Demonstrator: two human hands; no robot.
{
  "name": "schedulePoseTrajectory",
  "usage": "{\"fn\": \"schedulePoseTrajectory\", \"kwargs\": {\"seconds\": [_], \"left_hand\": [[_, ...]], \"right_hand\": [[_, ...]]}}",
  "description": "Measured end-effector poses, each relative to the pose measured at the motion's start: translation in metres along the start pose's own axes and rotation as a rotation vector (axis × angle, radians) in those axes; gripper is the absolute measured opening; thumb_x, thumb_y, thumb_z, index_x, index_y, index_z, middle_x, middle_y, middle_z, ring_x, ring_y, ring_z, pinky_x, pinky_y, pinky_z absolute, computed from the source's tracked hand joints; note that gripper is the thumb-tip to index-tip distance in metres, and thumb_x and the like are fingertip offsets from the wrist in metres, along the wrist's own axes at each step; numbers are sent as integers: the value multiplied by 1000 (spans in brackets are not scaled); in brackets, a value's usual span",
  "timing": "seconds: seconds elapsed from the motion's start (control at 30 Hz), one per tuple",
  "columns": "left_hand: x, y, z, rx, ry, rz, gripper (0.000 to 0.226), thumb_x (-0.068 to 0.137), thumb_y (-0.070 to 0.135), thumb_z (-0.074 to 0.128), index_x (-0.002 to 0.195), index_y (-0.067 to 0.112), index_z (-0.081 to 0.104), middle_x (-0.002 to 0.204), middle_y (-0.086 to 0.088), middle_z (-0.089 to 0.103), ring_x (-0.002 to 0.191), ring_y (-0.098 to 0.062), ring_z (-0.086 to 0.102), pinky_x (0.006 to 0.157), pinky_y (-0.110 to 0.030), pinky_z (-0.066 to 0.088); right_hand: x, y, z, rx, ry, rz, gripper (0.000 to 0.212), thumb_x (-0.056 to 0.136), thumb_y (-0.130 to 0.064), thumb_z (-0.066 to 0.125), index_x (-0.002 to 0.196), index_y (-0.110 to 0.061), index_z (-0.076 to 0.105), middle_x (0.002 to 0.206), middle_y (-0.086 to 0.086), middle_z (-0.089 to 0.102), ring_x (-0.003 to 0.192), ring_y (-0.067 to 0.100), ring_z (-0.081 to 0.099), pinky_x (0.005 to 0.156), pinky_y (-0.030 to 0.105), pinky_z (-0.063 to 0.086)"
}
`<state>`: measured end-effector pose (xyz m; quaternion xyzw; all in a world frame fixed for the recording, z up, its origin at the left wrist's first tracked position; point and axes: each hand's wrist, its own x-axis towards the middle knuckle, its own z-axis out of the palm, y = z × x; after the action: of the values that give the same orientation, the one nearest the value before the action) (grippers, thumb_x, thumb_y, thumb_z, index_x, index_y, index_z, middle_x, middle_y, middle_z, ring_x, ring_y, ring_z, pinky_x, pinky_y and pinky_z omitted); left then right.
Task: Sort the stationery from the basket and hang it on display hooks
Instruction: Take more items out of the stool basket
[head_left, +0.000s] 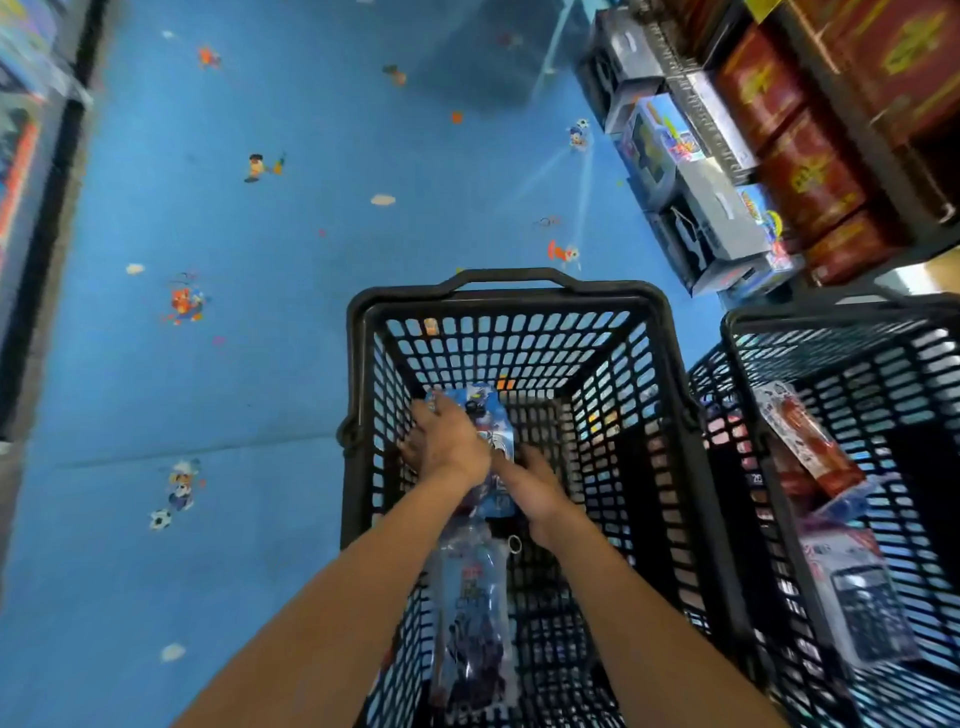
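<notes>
A black mesh basket (509, 296) stands on the blue floor below me, and both my hands reach into it. A blue printed stationery pack (485, 408) lies at its far end. My left hand (447, 441) lies over this pack with its fingers curled round the left edge. My right hand (537, 488) touches the pack's lower right side, and its fingertips are hidden. A longer clear pack with dark print (472, 613) lies nearer to me in the same basket, between my forearms.
A second black basket (831, 317) stands to the right, holding a red pack (810, 441) and a carded calculator (867, 618). Shelves with boxed goods (717, 208) line the right side, and another rack (31, 156) the left. The blue cartoon-print floor (234, 389) runs between them.
</notes>
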<state>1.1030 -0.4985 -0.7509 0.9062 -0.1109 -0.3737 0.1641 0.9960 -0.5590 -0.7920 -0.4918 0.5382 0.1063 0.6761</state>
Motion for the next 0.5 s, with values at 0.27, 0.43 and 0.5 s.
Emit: {"fn": "schedulePoseTrajectory", "kwargs": {"seconds": [0.27,0.43,0.5], "left_hand": [[5,-6,20,45,91,10,81,97,19,65,156,-2,13,150,-25,35,138,-42,34,106,-46,45],[14,-5,13,-85,-3,-131,105,90,33,75,157,-7,5,142,-22,53,135,-41,46,103,-47,50],[18,-7,12,-112,-32,-168,101,84,37,80,152,-5,18,139,-19,54,132,-38,48,101,-46,51]], "right_hand": [[21,8,0,123,10,36,53,84,-36,80,129,-17,61,114,5,73,96,21,72,65,30,59],[26,17,-7,176,-24,74,49,86,-26,75,133,-18,60,113,6,75,103,26,72,82,43,61],[28,19,-10,188,-56,80,43,86,-20,72,128,-18,64,111,8,76,104,29,72,80,44,61]]}}
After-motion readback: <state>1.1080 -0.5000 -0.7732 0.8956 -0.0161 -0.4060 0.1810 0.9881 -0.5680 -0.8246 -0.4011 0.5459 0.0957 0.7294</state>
